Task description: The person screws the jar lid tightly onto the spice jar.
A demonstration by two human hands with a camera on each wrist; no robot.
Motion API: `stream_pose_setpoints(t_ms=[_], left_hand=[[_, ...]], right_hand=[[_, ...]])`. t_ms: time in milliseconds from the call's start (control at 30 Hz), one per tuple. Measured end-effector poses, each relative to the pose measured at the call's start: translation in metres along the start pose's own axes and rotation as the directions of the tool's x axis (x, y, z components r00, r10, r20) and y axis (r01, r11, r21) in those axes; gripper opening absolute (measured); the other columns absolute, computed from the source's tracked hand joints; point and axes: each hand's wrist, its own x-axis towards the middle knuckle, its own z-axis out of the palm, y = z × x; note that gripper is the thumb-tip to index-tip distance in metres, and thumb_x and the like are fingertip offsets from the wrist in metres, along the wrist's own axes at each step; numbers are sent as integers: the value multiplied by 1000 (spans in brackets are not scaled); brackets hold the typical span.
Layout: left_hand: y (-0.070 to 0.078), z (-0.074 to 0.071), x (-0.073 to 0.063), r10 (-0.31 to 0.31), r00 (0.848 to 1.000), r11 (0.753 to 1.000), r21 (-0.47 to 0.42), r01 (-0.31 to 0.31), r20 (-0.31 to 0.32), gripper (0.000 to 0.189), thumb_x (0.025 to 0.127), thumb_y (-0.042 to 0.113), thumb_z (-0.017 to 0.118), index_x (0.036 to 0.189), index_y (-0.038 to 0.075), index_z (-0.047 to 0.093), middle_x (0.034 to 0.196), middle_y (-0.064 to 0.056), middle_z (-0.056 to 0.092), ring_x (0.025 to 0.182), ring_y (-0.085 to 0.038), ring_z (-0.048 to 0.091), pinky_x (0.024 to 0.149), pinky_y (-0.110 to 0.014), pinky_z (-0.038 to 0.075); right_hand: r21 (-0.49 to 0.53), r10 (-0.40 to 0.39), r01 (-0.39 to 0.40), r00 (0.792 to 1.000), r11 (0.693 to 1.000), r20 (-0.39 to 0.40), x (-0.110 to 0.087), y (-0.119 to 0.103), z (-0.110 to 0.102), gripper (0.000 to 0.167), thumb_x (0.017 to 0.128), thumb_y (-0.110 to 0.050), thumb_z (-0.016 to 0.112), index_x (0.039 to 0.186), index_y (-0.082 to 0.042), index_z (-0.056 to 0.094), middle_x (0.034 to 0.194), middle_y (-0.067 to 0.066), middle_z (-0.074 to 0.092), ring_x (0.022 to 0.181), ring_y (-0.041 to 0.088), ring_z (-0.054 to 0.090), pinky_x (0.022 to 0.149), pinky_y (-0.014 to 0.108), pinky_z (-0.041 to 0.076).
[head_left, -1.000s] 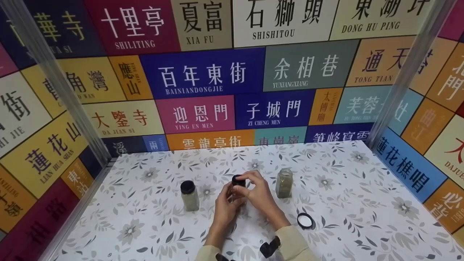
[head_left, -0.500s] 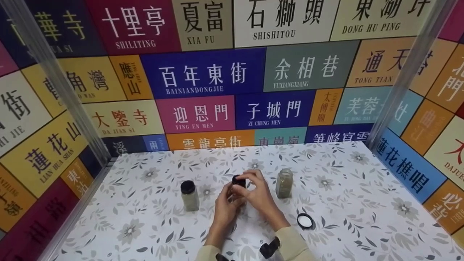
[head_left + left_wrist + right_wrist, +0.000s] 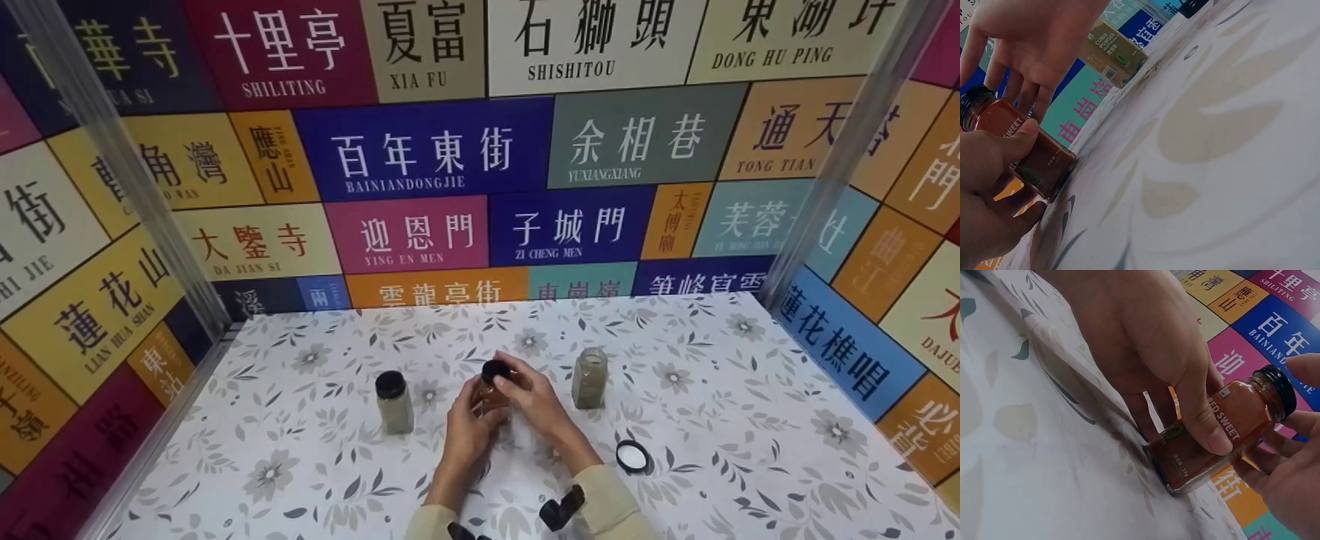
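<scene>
My left hand [image 3: 466,431] grips a glass spice jar [image 3: 1241,410] of red powder, its thumb across the label reading "RED SWEET". A black cap [image 3: 495,370] tops this jar, which stands tilted in both wrist views with its base close to the table. Around the cap my right hand [image 3: 541,401] has its fingers spread loosely; in the left wrist view they look straight and apart, with the thumb away from the cap. To the right stands an uncapped jar [image 3: 589,382] labelled cumin powder [image 3: 1109,50]. A loose black lid [image 3: 632,457], white inside, lies in front of it.
On the left of the table stands another jar [image 3: 395,412] of pale powder with a black cap. A white cloth [image 3: 300,450] with grey flowers and leaves covers the table. Panels with place names [image 3: 424,150] wall in the back and sides.
My right fingers have loosened from their pinch on the cap and shifted around it, uncovering more of the cap. My left hand still holds the spice jar in the same place.
</scene>
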Motion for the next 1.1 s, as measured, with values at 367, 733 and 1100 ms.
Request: stream_pose_setpoints(t_ms=[367,733,1100], left_hand=[[1,1,0,-17,1000,1000,-12,17,-14,61,85,-3,73,142,5,51,125,-21,66,108,-28,68,81,-29,61],[0,1,-1,5,999,999,46,-3,-38,64,82,-1,76,141,2,51,134,-24,63,115,-31,66,85,-29,59],[2,1,-2,15,999,998,54,-13,-37,62,83,1,77,140,4,53,136,-24,61,118,-33,64,91,-37,58]], right_hand=[[-3,4,-4,997,1000,-72,2,3,3,49,93,-18,71,135,-1,54,134,20,63,129,31,58,103,26,50],[-64,10,-21,987,998,-158,2,7,10,53,85,-25,81,126,-8,51,120,15,70,111,24,67,90,26,53],[-72,14,-27,983,997,-183,2,8,13,54,85,-28,81,124,-8,50,120,14,71,118,27,64,100,37,51]])
